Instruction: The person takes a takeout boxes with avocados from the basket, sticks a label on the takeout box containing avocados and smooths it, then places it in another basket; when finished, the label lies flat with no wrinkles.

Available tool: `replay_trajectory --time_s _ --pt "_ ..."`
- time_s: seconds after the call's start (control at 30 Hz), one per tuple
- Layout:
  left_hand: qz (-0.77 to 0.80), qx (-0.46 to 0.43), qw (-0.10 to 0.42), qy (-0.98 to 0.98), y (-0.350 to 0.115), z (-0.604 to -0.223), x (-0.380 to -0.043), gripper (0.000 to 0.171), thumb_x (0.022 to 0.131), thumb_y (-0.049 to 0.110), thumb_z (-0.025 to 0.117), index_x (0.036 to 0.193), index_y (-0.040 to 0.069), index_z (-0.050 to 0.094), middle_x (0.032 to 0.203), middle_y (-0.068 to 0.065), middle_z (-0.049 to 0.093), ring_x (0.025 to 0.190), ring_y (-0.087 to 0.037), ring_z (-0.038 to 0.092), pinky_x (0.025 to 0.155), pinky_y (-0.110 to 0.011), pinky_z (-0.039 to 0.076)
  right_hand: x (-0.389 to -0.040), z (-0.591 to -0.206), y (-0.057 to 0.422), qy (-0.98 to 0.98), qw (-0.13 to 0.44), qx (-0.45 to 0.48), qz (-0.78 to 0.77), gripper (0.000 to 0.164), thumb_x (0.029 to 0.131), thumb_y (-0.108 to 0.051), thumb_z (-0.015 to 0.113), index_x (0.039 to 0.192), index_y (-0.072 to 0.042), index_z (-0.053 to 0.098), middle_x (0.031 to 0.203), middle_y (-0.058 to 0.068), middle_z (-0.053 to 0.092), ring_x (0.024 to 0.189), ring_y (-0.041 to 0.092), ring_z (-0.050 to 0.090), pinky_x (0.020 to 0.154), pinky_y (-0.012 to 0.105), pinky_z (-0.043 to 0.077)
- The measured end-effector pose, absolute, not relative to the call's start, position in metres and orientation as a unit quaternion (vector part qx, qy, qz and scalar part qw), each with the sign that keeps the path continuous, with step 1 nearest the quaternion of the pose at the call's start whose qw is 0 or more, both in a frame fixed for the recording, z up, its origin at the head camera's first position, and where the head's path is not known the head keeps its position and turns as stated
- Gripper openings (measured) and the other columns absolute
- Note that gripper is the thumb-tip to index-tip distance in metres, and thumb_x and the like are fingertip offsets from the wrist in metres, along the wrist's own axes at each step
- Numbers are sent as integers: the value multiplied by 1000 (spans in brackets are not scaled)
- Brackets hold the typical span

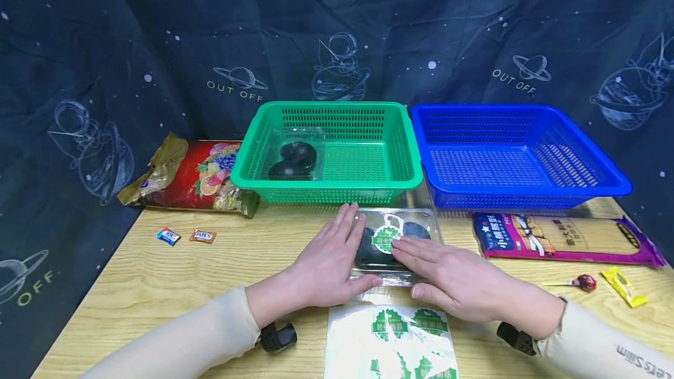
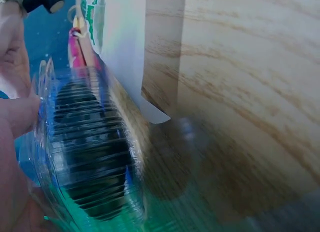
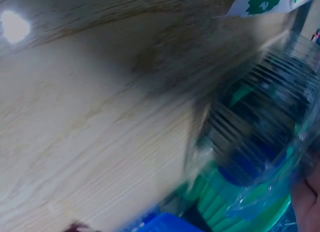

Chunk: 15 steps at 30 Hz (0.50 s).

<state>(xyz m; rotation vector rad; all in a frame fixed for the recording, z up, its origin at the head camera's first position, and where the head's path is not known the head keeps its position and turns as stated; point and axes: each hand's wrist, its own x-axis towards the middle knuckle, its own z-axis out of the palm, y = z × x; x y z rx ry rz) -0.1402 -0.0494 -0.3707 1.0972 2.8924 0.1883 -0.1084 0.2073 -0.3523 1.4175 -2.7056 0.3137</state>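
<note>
While hands touch it, a clear box holds dark rounded items.

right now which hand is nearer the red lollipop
Right. The right hand is on the clear plastic box, to the left of the red lollipop; the left hand is farther left, at the box's left edge.

This looks like a makeshift filming corner, though whether in a home or a workplace cannot be told: a navy space-print curtain lettered OUT OFF hangs behind the back edge of a wood-grain tabletop and past its left edge, and black wrist cameras are worn by the person there
</note>
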Motion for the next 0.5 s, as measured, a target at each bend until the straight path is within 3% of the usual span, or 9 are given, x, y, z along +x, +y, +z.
replay_trajectory --time_s 0.2,0.5 --pt "66 356 23 932 -50 -370 -141 101 87 73 34 151 -3 13 157 -21 -3 144 -29 -10 116 -41 9 -115 -342 202 -884 28 451 115 46 97 -28 53 135 -3 53 141 11 50 129 26 47 100 43 43" --pt "73 358 25 931 -50 -370 -139 98 89 70 37 151 -3 15 157 -22 1 145 -33 -3 116 -42 11 -127 -349 172 -888 9 452 84 60 101 -44 41 144 -2 40 149 11 38 137 26 34 109 42 33"
